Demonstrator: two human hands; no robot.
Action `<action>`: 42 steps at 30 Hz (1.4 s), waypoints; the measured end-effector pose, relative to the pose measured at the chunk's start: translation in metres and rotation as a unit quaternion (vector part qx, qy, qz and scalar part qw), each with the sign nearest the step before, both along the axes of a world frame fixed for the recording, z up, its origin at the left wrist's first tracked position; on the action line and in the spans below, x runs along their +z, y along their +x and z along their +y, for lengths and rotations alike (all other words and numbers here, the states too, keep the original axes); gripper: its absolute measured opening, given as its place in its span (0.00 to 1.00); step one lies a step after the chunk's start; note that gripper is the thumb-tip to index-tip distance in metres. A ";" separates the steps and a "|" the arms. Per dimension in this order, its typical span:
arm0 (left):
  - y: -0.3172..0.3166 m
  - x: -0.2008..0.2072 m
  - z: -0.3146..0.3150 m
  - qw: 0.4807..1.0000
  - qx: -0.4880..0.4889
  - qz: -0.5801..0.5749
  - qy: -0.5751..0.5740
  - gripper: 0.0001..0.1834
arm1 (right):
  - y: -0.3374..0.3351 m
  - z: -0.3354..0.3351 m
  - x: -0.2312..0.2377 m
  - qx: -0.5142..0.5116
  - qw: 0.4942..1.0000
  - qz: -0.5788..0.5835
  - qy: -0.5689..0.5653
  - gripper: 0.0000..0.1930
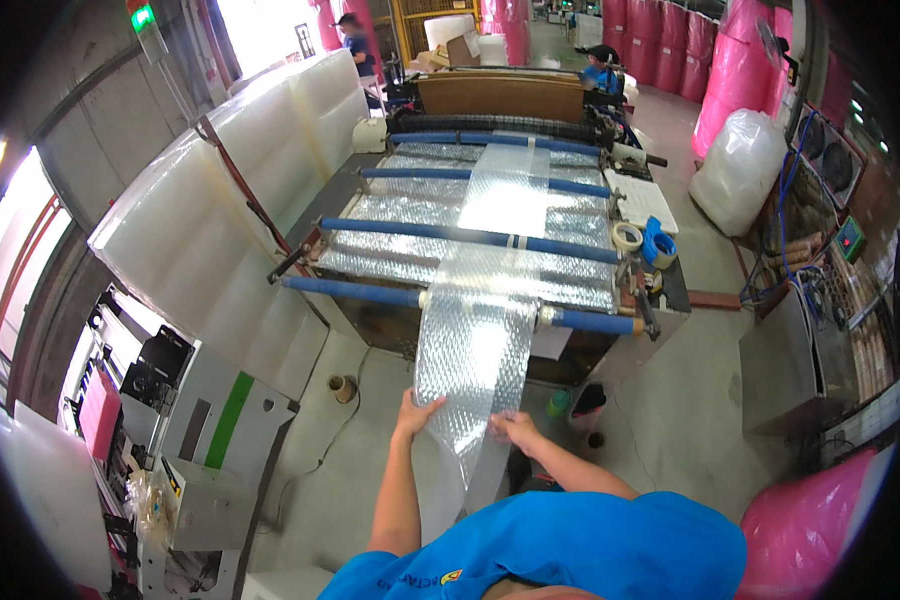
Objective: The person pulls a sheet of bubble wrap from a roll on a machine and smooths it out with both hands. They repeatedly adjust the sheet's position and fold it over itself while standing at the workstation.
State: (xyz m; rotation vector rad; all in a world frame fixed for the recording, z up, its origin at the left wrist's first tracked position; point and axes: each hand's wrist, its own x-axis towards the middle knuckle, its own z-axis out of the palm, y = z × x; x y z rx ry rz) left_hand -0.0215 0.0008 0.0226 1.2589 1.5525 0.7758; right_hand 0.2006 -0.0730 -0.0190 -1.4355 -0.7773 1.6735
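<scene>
A long strip of clear bubble wrap [475,340] runs over the blue rollers of a machine [570,243] and hangs down toward me. At its left edge, my left hand [420,412] grips the film, thumb on top. My right hand [515,428] pinches the right edge, a little lower. Below my hands the strip narrows into a folded point and passes down in front of my blue shirt [570,545]. Farther up, a second length of the film [507,185] lies across the upper rollers over a silvery quilted sheet [390,215].
Tape rolls [658,243] sit on the machine's right side. Large wrapped white blocks [240,170] stand to the left, beside a grey-white machine [220,420]. Pink wrapped rolls [735,70] line the back right. A cable [320,462] crosses the floor. Two people work beyond the machine.
</scene>
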 end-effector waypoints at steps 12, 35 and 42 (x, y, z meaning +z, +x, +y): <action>-0.014 0.040 -0.029 0.995 -0.008 0.094 0.003 0.34 | -0.016 -0.032 0.033 -0.099 0.993 -0.017 0.068 0.10; -0.038 0.027 -0.047 0.969 0.005 0.246 0.028 0.28 | -0.019 -0.047 0.030 -0.036 0.994 -0.083 0.065 0.11; -0.035 -0.013 -0.032 0.970 0.014 0.242 -0.014 0.24 | -0.006 -0.037 0.014 0.035 0.990 -0.135 0.035 0.11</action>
